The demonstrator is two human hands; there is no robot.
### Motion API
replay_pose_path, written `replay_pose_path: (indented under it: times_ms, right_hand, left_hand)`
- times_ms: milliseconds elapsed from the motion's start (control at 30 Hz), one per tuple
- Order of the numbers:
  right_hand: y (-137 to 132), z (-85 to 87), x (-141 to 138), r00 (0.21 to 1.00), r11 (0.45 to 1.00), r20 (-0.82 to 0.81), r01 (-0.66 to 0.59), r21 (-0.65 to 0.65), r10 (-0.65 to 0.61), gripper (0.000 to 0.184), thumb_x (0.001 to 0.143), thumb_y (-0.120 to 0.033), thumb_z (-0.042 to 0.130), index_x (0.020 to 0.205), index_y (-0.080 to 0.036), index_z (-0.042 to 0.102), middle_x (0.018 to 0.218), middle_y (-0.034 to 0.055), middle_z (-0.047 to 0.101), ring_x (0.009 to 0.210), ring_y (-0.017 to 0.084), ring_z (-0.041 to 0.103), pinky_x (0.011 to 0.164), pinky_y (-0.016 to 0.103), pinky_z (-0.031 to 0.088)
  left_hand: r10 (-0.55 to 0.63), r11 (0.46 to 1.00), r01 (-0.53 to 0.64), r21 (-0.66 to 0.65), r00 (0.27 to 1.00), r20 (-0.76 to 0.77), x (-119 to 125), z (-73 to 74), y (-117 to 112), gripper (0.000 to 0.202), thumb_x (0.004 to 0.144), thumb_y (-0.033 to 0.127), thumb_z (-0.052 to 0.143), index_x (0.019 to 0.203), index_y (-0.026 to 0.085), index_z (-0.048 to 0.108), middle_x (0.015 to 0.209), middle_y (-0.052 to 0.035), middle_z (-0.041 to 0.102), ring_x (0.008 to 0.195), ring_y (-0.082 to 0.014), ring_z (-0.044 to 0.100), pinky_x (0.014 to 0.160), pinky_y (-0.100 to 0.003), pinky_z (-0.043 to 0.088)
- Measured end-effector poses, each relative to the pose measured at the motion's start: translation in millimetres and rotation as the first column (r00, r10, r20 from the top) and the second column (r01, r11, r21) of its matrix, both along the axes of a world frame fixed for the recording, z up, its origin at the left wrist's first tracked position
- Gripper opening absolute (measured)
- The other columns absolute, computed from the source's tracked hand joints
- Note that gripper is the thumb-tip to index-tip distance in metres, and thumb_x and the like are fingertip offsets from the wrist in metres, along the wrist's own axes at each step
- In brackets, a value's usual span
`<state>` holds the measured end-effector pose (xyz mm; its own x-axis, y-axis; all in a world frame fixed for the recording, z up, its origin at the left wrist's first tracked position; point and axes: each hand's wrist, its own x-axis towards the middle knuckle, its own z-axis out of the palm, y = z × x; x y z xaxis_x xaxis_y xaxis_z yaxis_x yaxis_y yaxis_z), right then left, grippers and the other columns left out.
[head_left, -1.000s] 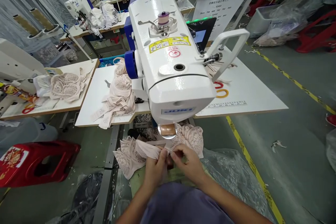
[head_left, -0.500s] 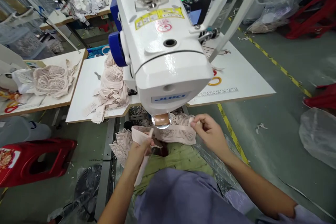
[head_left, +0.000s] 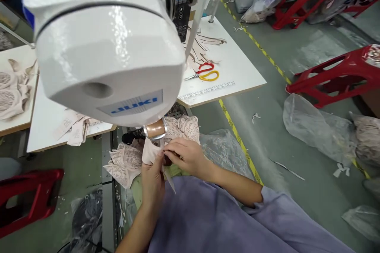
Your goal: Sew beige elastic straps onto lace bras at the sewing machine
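Directly below the sewing machine [head_left: 103,55], the left hand [head_left: 152,180] pinches a pale lace garment [head_left: 124,162] and its strap [head_left: 170,184] while the right hand [head_left: 185,156] presses fingertips together on the same edge, seemingly lining it up for stitching, which calls for a flat, steady hold.

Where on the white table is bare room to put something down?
The white table is bare right of the scissors, up to its edge. Behind the scissors, fabric strips crowd it. Under the sewing machine, the left hand and right hand hold the lace garment; no room there.
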<state>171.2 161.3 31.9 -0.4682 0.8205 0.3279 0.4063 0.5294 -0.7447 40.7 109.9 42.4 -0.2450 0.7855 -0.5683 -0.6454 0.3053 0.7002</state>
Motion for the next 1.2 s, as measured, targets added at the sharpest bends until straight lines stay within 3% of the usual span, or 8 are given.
replay_pose_path:
  times_ms: [133, 233, 500, 667, 767, 967, 1067, 1200]
  right_hand:
    - [0, -2.5, 1, 0.999, 0.999, -0.031, 0.032, -0.004, -0.032, 0.018, 0.097, -0.023, 0.053, 0.102, -0.021, 0.070, 0.096, 0.0042, 0.074, 0.089, 0.015, 0.069, 0.078, 0.027, 0.053]
    - [1, -4.1, 2, 0.998, 0.998, -0.033, 0.050, -0.034, -0.051, 0.016, 0.097, -0.024, 0.054, 0.098, -0.020, 0.070, 0.096, 0.0039, 0.074, 0.088, 0.015, 0.069, 0.075, 0.026, 0.052]
    - [18, -3.4, 14, 0.996, 0.965, -0.016, -0.091, -0.246, 0.090, 0.005, 0.089, -0.024, 0.065, 0.089, -0.020, 0.068, 0.085, -0.0007, 0.068, 0.066, 0.009, 0.060, 0.061, 0.022, 0.040]
    - [24, -1.3, 18, 0.982, 0.943, -0.028, -0.185, -0.278, 0.185, 0.003, 0.085, -0.018, 0.066, 0.083, -0.020, 0.066, 0.081, -0.0021, 0.066, 0.070, 0.010, 0.058, 0.063, 0.021, 0.038]
    - [20, -1.6, 18, 0.984, 0.940, -0.026, -0.177, -0.291, 0.177, 0.002, 0.087, -0.021, 0.066, 0.085, -0.020, 0.067, 0.083, -0.0016, 0.067, 0.072, 0.010, 0.059, 0.064, 0.022, 0.038]
    - [12, -2.4, 19, 0.993, 0.951, -0.015, -0.115, -0.288, 0.115, 0.010, 0.092, -0.029, 0.062, 0.090, -0.020, 0.068, 0.086, 0.0002, 0.068, 0.074, 0.011, 0.060, 0.068, 0.022, 0.039]
    - [13, 1.5, 19, 0.992, 0.959, 0.019, -0.119, -0.257, 0.128, 0.010, 0.091, -0.025, 0.061, 0.085, -0.020, 0.068, 0.081, -0.0004, 0.066, 0.073, 0.011, 0.059, 0.064, 0.023, 0.037]
    - [18, 6.6, 17, 0.984, 0.953, 0.020, -0.166, -0.254, 0.177, 0.007, 0.083, -0.017, 0.061, 0.079, -0.019, 0.065, 0.074, -0.0019, 0.061, 0.068, 0.011, 0.053, 0.060, 0.023, 0.032]
  left_hand:
    - [-0.060, 0.998, 0.064, 0.021, 0.984, -0.167, 1, -0.6, -2, 0.033, 0.080, 0.035, 0.077, 0.108, 0.019, 0.072, 0.098, -0.0033, 0.073, 0.096, -0.0185, 0.067, 0.087, -0.029, 0.052]
    - [-0.101, 0.994, 0.109, 0.002, 0.930, -0.354, 0, -2.8, -5, 0.035, 0.084, 0.039, 0.072, 0.110, 0.016, 0.072, 0.099, -0.0058, 0.073, 0.096, -0.0197, 0.066, 0.083, -0.028, 0.053]
    - [-0.302, 0.937, 0.336, -0.099, 0.631, -0.715, -19, -0.1, -4, 0.030, 0.083, 0.042, 0.070, 0.089, 0.013, 0.075, 0.070, -0.0018, 0.067, 0.066, -0.0160, 0.060, 0.059, -0.024, 0.047]
    - [-0.331, 0.889, 0.450, -0.086, 0.501, -0.800, -30, 0.5, 0, 0.027, 0.082, 0.039, 0.070, 0.089, 0.014, 0.076, 0.067, -0.0027, 0.068, 0.068, -0.0200, 0.064, 0.064, -0.028, 0.052]
    - [-0.326, 0.878, 0.474, -0.061, 0.500, -0.802, -33, -0.2, 1, 0.025, 0.081, 0.037, 0.071, 0.088, 0.014, 0.076, 0.075, -0.0048, 0.073, 0.073, -0.0218, 0.067, 0.069, -0.030, 0.054]
    - [-0.382, 0.871, 0.486, -0.070, 0.580, -0.720, -33, -1.0, 2, 0.028, 0.085, 0.036, 0.069, 0.101, 0.015, 0.075, 0.093, -0.0057, 0.077, 0.088, -0.0220, 0.069, 0.075, -0.028, 0.055]
    - [-0.401, 0.869, 0.487, -0.084, 0.596, -0.696, -32, -2.6, 0, 0.027, 0.085, 0.037, 0.069, 0.100, 0.015, 0.075, 0.093, -0.0061, 0.077, 0.088, -0.0227, 0.070, 0.074, -0.029, 0.056]
    - [-0.312, 0.893, 0.449, -0.021, 0.586, -0.748, -30, -4.7, -2, 0.029, 0.082, 0.034, 0.073, 0.102, 0.014, 0.076, 0.096, -0.0066, 0.077, 0.089, -0.0234, 0.071, 0.078, -0.030, 0.057]
